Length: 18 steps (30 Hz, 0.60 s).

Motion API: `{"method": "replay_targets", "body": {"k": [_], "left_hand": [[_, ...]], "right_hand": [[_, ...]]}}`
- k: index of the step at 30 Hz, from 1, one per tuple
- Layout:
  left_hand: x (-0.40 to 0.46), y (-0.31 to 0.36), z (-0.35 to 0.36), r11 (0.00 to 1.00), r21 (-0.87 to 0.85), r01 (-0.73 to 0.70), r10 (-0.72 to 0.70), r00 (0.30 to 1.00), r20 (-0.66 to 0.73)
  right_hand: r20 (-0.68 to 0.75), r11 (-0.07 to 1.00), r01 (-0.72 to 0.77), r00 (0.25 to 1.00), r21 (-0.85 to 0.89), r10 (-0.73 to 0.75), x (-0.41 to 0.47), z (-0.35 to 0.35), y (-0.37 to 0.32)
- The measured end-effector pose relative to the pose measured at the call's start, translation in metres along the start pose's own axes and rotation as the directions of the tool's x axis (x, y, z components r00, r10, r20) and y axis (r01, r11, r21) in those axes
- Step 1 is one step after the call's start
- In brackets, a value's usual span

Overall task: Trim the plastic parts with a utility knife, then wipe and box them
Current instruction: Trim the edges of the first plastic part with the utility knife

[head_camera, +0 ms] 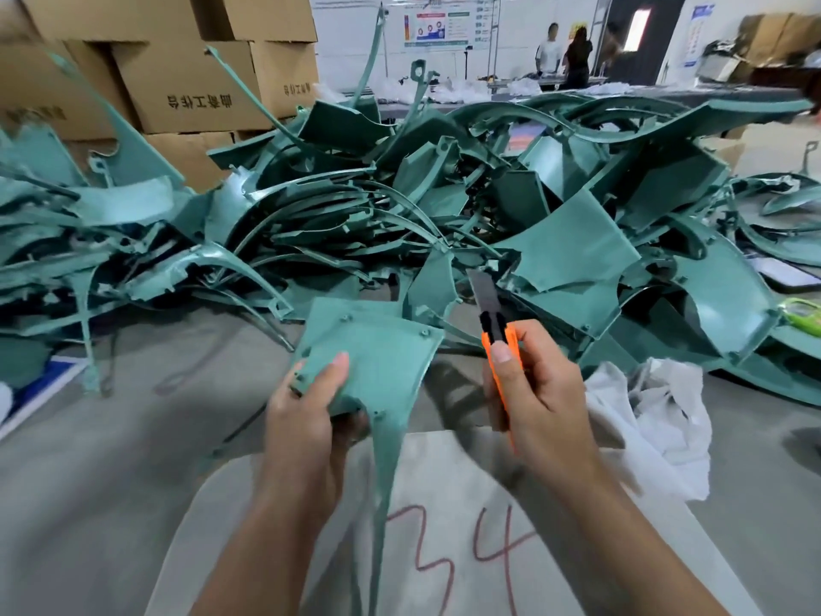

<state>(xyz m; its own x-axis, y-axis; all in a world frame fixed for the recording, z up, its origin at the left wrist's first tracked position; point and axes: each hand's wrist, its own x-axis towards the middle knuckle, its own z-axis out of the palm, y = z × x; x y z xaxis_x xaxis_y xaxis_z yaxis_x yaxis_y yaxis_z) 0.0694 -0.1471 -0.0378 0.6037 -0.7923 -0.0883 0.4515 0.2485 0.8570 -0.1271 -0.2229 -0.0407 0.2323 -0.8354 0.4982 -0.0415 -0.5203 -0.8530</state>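
Note:
My left hand (306,411) grips a green plastic part (377,349) by its lower left edge, thumb on top; the part's flat panel tilts up and a long thin leg hangs down from it. My right hand (533,393) holds an orange utility knife (500,335) with its dark blade extended and pointing up and away, just right of the part and not touching it. Behind both lies a big heap of green plastic parts (400,206) across the table.
A white cloth (657,420) lies at the right on the grey table (111,437). A pale board marked "34" (444,549) sits below my hands. Cardboard boxes (186,82) are stacked at the back left. Persons stand far back at a bench.

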Motion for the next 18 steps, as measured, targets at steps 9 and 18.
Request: {"method": "replay_targets", "body": {"k": [9, 18], "left_hand": [[0.029, -0.003, -0.025, 0.941, 0.300, -0.159, 0.258, 0.909, -0.326], [0.017, 0.012, -0.016, 0.996, 0.019, -0.086, 0.087, 0.993, -0.079]], "right_hand": [[0.190, 0.922, 0.126, 0.980, -0.365, -0.058, -0.005, 0.012, 0.011], [0.177, 0.933, 0.136, 0.981, -0.332, -0.080, -0.004, 0.012, 0.012]]}}
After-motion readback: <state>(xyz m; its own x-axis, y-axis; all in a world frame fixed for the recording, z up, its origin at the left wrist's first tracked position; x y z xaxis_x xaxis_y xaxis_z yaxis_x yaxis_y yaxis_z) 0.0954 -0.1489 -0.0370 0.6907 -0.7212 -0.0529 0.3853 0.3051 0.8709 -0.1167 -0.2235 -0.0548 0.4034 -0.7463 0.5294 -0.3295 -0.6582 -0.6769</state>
